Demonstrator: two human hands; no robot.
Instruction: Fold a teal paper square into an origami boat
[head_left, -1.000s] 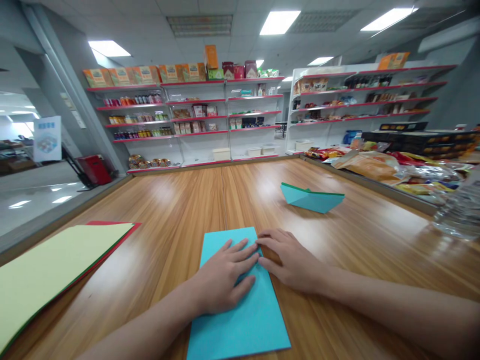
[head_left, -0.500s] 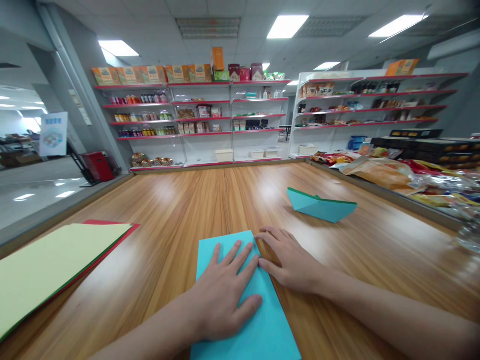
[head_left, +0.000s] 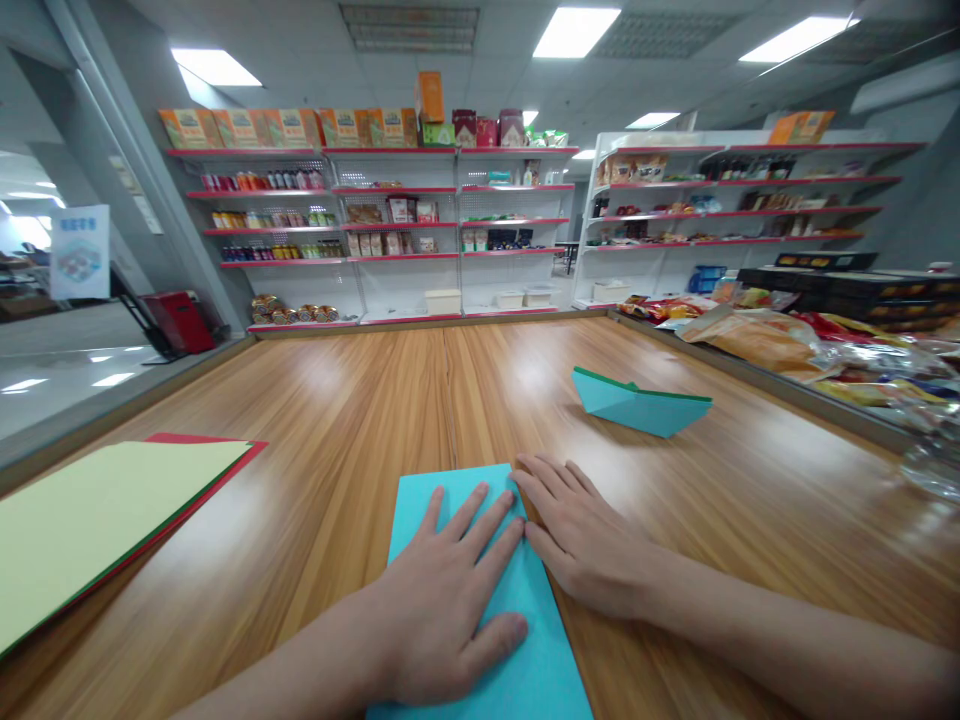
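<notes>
A light blue sheet of paper (head_left: 536, 650), which looks folded, lies lengthwise on the table in front of me. Flat on top of it rests my left hand (head_left: 446, 600), fingers spread, covering much of its middle. My right hand (head_left: 585, 540) lies low beside the sheet's right edge, fingers stretched out, with the fingertips touching that edge near its far corner. Neither hand grasps anything. Beyond the right hand sits a folded paper boat (head_left: 637, 405), blue with a green rim.
A stack of coloured paper (head_left: 127, 520), pale yellow on top with green and red below, lies at the left. Packaged snacks (head_left: 757, 345) and black boxes (head_left: 847, 290) line the right side. Stocked shelves (head_left: 397, 225) stand past the table's (head_left: 360, 400) far edge.
My head view has shifted slightly, so the shelves appear higher and further left. Both hands stay almost in place; the right hand has slid a little toward me along the paper's edge.
</notes>
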